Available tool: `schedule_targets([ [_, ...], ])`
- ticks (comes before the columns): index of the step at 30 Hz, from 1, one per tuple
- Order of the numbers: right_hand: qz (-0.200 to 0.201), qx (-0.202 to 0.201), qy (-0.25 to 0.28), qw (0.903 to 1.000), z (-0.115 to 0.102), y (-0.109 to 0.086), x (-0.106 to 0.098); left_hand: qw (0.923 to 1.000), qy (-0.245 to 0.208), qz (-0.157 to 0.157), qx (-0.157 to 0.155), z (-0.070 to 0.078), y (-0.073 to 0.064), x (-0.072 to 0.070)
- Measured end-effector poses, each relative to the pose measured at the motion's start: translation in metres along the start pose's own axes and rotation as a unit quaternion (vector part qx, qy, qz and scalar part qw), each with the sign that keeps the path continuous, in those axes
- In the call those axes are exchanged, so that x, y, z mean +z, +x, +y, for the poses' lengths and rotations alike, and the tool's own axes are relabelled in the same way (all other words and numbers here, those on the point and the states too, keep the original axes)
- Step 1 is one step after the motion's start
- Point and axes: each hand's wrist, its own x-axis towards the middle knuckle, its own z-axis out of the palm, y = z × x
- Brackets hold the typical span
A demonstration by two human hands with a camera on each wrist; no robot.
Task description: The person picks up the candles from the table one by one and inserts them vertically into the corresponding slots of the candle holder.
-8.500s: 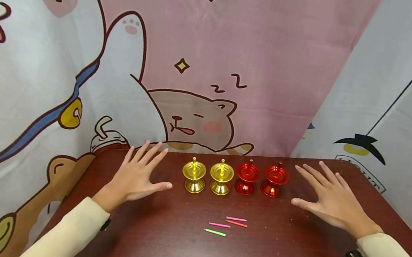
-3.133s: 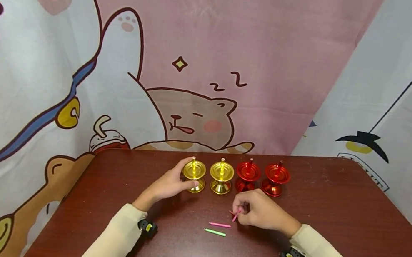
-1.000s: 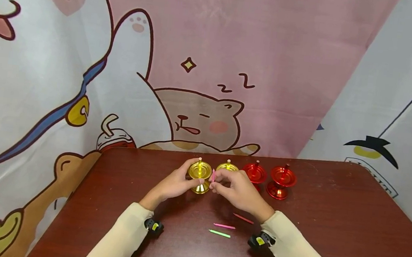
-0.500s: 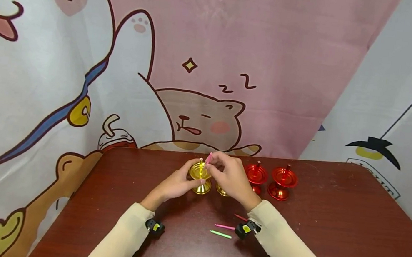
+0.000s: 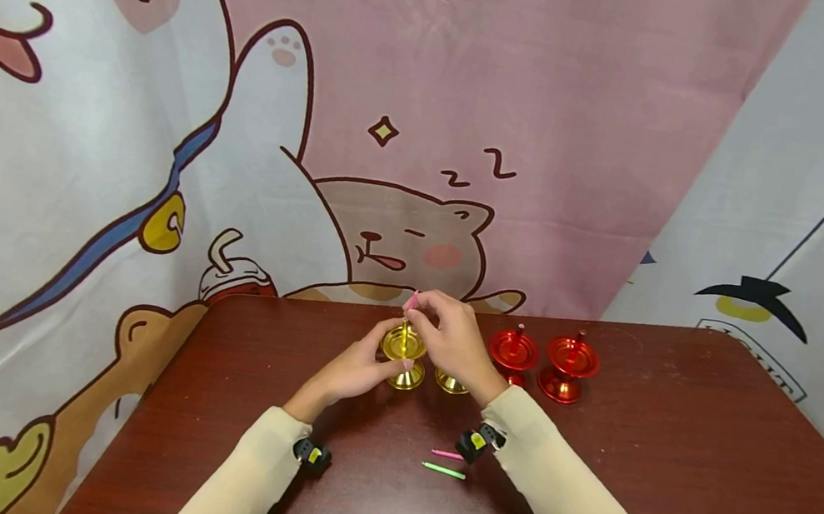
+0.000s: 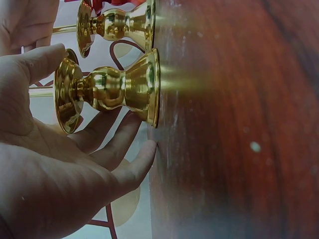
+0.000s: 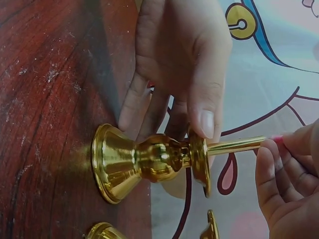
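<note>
A gold candlestick stands at the left end of a row, upright on the table. My left hand holds it from the left, thumb at the front and fingers behind its dish. My right hand pinches a thin pink candle between thumb and fingertips. In the right wrist view, the candle's pink end shows right at the top of the candlestick's stem; the fingers cover most of it. A second gold candlestick is partly hidden behind my right hand.
Two red candlesticks continue the row to the right. Another pink candle and a green candle lie on the dark wooden table in front. A printed cloth hangs behind the table.
My right hand has picked a pink candle off the table and raised it leftward to the stem's top. My left hand came to the left candlestick. The red candle is now hidden.
</note>
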Motion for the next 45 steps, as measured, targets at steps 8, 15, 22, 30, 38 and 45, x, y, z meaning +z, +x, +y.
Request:
schedule_targets([
  [8,0.007,0.012,-0.01,0.9999,-0.0005,0.0003,0.0056,1.0,0.002,0.002,0.003,0.0005,0.0001,0.0],
  [15,0.01,0.006,-0.017,0.9998,0.0003,-0.0004,0.0083,1.0,0.006,0.004,-0.001,0.0002,-0.0001,0.0001],
  [22,0.002,0.013,-0.022,0.9997,0.0,0.0004,0.0083,1.0,0.006,0.004,0.0,-0.0007,-0.0001,0.0005],
  [30,-0.019,-0.005,-0.051,0.9985,-0.0038,0.0055,0.0061,1.0,0.006,0.005,0.005,-0.0008,-0.0003,0.0001],
  [38,-0.024,-0.02,-0.072,0.9969,-0.0059,0.0073,0.0052,1.0,0.002,0.005,0.006,0.0003,-0.0004,0.0002],
  [45,-0.024,-0.019,-0.069,0.9971,-0.0063,0.0072,0.0065,1.0,0.001,0.005,0.006,-0.0007,-0.0002,0.0002],
])
